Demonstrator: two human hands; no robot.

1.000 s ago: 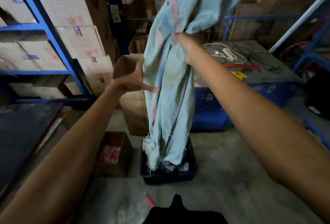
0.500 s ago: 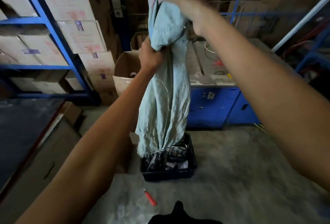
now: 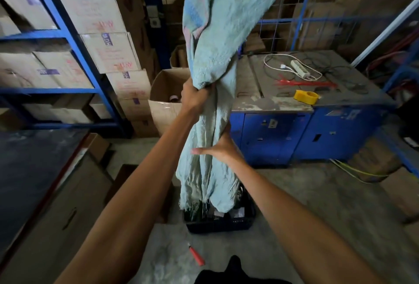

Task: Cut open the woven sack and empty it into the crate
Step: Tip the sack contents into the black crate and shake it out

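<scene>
Where blue shelving [image 3: 45,90] meets concrete floor [image 3: 294,204], our left hand [image 3: 195,100] and right hand [image 3: 221,147] grip the woven sack [image 3: 217,34] above a part-filled crate [image 3: 220,226].

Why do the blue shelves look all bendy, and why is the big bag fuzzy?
Head view: the wide-angle lens bows the blue shelf posts near the picture's edges. In the same view the woven sack looks softly smeared near the top, probably because it is moving. The light is dim and even with no glare, and the crate sits in shadow.
</scene>
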